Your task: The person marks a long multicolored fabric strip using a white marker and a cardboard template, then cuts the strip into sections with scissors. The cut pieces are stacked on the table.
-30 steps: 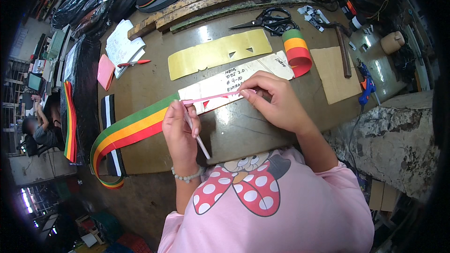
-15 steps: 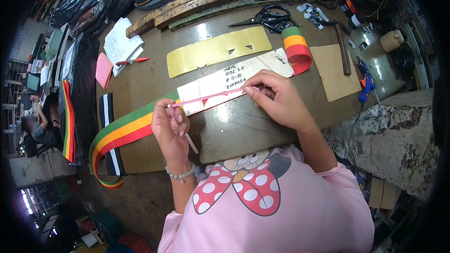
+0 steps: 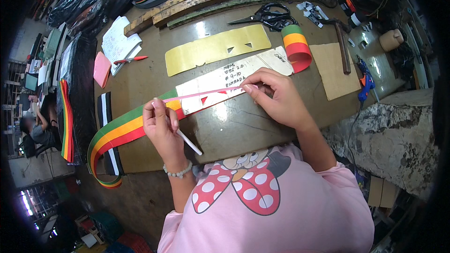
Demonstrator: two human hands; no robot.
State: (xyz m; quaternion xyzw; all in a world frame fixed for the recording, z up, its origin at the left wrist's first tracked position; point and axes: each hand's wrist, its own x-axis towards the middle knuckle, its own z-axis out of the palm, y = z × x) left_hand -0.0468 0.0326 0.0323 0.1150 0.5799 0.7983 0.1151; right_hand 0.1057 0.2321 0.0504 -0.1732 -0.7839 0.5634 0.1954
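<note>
My left hand (image 3: 164,129) is closed on one end of a thin pink strip (image 3: 206,93), with a slim white stick (image 3: 189,143) in its lower fingers. My right hand (image 3: 272,100) pinches the strip's other end over a white cardboard pattern (image 3: 253,65) with writing and triangular cut-outs. The pattern lies on striped green, yellow and red webbing (image 3: 123,129), which loops down at the table's front left and rises in a coil (image 3: 295,42) at the right. A yellow template (image 3: 211,51) with cut-outs lies beyond the pattern.
Table (image 3: 220,136) holds scissors (image 3: 265,18), wooden bars (image 3: 187,9), papers (image 3: 122,42), red pen (image 3: 131,60), cardboard (image 3: 330,75), hammer (image 3: 343,49), glue gun (image 3: 365,86), black-white strap (image 3: 105,112). A seated person (image 3: 40,129) is at far left; a concrete block (image 3: 384,145) at right.
My left hand has moved leftward, drawing the pink strip out longer across the pattern and webbing. My right hand has shifted slightly right and up, still pinching the strip.
</note>
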